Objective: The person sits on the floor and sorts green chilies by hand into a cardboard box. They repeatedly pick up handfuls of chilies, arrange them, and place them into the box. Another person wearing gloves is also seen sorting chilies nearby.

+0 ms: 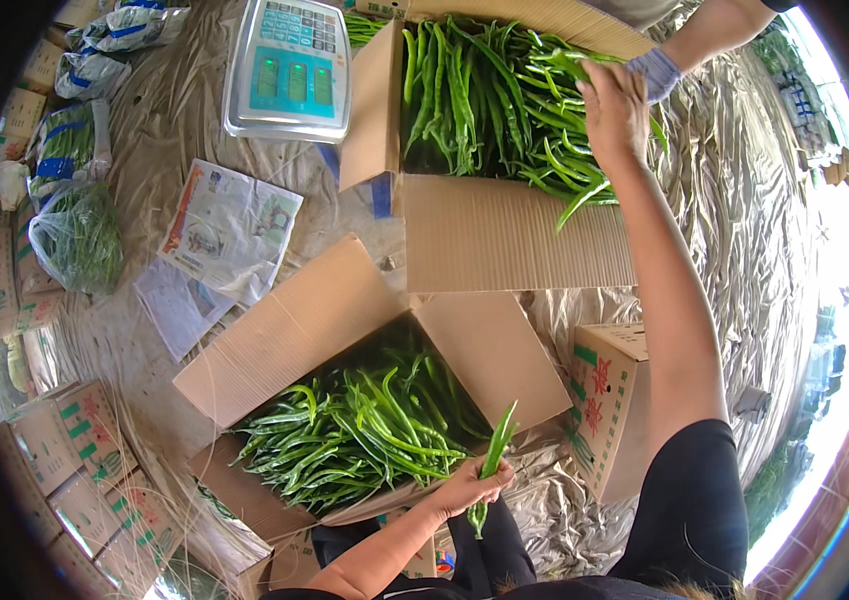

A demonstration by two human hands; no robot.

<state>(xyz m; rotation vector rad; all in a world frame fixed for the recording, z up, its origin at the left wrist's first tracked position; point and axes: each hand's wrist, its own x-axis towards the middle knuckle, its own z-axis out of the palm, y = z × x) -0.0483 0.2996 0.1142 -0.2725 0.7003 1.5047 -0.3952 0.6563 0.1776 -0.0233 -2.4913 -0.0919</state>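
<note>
My left hand (478, 484) is closed around a few long green chili peppers (498, 442), at the near right corner of a cardboard box (495, 360). That box holds a heap of green chili peppers (364, 435), and its flaps are folded out. My right hand (615, 112) reaches far forward onto green chili peppers (469, 97) in a second cardboard box (518, 232). Its fingers touch peppers at the right end, but the palm side is hidden. Another person's hand (657, 71), partly covered by a pale cuff or glove, is right beside my right hand.
A digital scale (293, 71) with lit displays stands left of the far box. Printed plastic bags (233, 225) lie on the wrinkled sheeting. A printed carton (608, 412) sits under my right arm. Bagged greens (77, 236) and stacked cartons (86, 450) line the left.
</note>
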